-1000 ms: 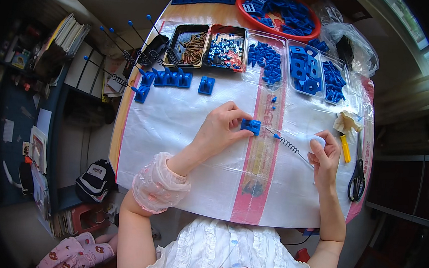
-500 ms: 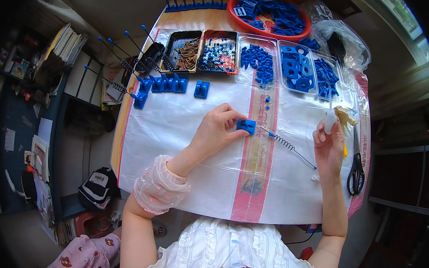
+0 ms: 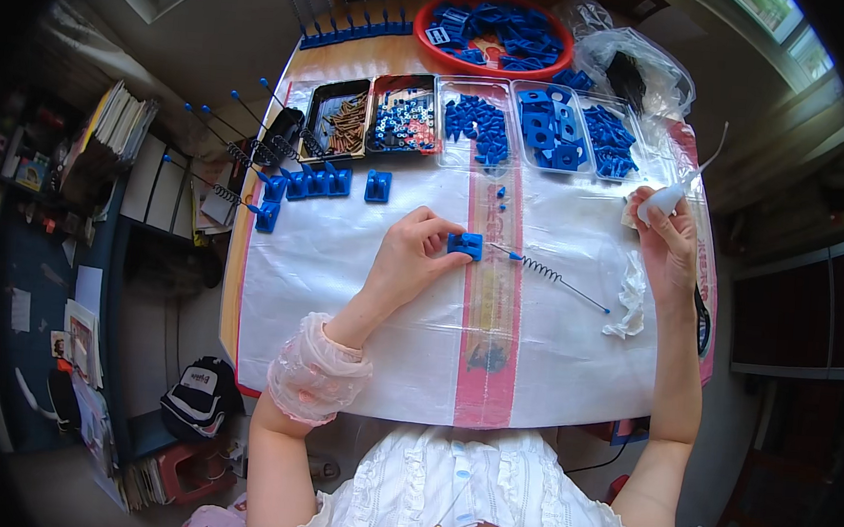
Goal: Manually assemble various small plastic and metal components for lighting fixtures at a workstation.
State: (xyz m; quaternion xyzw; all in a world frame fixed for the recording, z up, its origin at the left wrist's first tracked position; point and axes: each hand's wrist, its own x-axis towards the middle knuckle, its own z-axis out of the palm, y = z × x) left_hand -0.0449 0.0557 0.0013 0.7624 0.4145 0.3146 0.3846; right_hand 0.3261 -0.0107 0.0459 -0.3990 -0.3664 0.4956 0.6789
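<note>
Head view looked down on a table under a white plastic sheet [image 3: 342, 287], where the left hand [image 3: 412, 263] had its fingertips pinched around a small blue block [image 3: 464, 244] pressed to the sheet, a thin rod with a spring [image 3: 548, 275] lying just to the block's right. The right hand [image 3: 666, 246] was raised near the table's right edge, its fingers closed on a white squeeze tube [image 3: 669, 195] with the nozzle pointing up and away, well apart from the block. 5 trays [image 3: 491, 121] of small parts sat along the far side, and a crumpled white tissue [image 3: 628, 299] lay beside the right wrist.
</note>
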